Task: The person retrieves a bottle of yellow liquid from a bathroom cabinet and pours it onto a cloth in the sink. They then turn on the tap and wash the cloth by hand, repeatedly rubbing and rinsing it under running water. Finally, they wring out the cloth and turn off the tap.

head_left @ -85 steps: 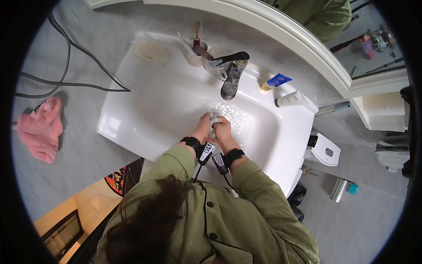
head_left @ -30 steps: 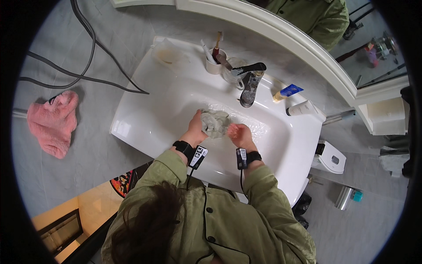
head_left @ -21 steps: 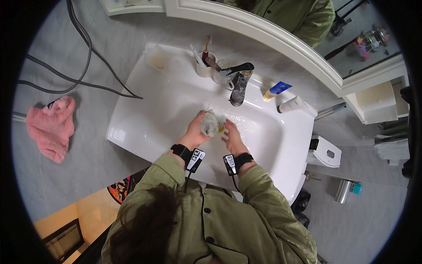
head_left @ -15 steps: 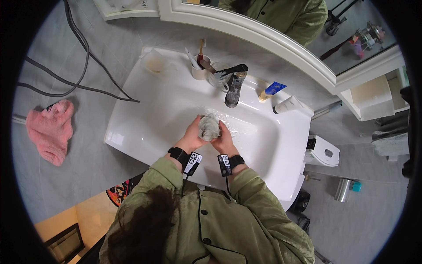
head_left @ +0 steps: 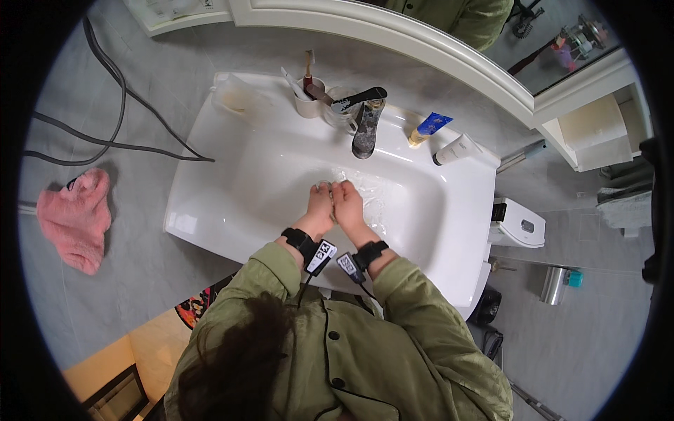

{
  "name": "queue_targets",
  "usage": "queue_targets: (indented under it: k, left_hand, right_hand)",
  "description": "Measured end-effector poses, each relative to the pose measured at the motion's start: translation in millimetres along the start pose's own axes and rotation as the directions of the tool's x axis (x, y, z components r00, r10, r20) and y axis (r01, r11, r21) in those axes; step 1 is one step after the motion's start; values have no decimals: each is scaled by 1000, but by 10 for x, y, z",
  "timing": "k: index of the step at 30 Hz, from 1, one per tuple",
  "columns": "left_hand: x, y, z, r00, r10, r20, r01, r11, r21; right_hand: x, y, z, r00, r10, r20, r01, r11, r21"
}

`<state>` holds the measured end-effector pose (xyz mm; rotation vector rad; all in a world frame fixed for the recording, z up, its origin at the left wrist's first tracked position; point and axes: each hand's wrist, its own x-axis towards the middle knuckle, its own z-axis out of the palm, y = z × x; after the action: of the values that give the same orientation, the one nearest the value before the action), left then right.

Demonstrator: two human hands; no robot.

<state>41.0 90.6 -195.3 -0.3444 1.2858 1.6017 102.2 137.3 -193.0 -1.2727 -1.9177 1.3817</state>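
Observation:
Over the white sink basin, my left hand and my right hand press together, fingers curled inward. Between them is a crumpled greyish cloth. Only a small bit of it shows past the fingertips; the hands hide the rest, and its exact kind cannot be made out. Both hands are just below the black faucet, not touching it. Water glistens on the basin floor beside my right hand. A black band with a small tagged box sits on each wrist.
Along the back rim stand a cup with toothbrushes, a glass mug, a blue-and-yellow tube and a white tube. A mirror cabinet overhangs the back. Cables and a pink towel hang at left.
The grey cloth, earlier a visible ball cupped in open palms, is now squeezed between my hands and mostly hidden. My hands have turned inward and closed together. The view shifted slightly.

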Motion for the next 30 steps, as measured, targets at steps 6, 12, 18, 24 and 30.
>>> queue_targets:
  k: [6,12,18,24,30]
  left_hand:
    - [83,-9,31,999,-35,37,23,962,272]
    - [164,-26,58,998,54,16,-55,989,136]
    - [214,-48,74,991,-79,112,66,991,117]
    - [-38,150,167,966,-75,249,17,974,226]
    - [20,413,14,813,-82,577,137,989,-51]
  right_hand:
    - [30,-22,-81,986,-27,-165,12,996,-88]
    - [63,-26,-126,998,-36,-56,27,987,-158]
    - [39,1,-137,996,84,31,-78,987,-142]
    - [253,323,-243,985,165,-58,-166,986,-19]
    - [55,308,-393,652,304,695,-758,227,612]
